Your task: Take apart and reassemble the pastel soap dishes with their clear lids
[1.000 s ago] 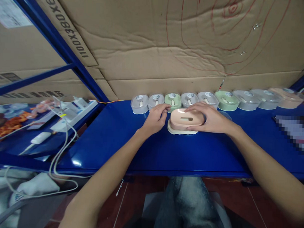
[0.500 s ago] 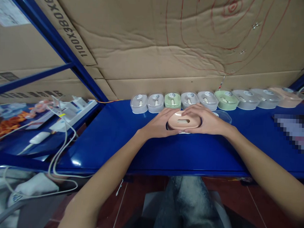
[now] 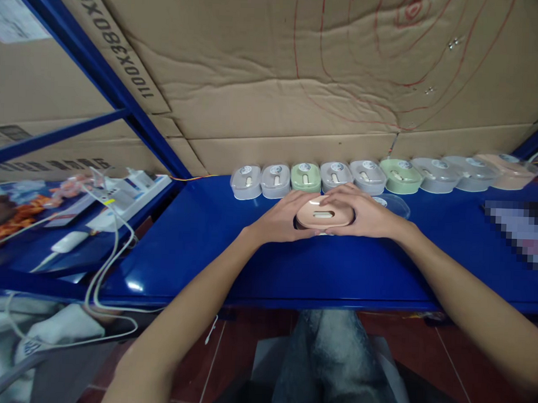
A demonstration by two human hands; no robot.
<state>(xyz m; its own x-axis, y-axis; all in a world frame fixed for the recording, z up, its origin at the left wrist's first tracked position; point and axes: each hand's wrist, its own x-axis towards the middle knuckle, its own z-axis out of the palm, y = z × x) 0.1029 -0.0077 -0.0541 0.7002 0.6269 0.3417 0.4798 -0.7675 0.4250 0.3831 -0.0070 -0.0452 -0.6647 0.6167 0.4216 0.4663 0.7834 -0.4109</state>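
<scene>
We hold the pink box (image 3: 324, 214) between both hands on the blue table (image 3: 258, 254), just in front of the row of boxes (image 3: 336, 175) along the cardboard wall (image 3: 272, 96). Our left hand (image 3: 282, 219) curls its fingers around the box's left end, and our right hand (image 3: 365, 213) wraps the right end, thumbs over the lid; a grip from both ends, we judge, keeps lid and base squeezed together. A clear lid (image 3: 395, 205) lies touching or just behind the right hand (we cannot tell which). In front of the pink box the table is bare to its near edge. Behind, the row leaves little room.
</scene>
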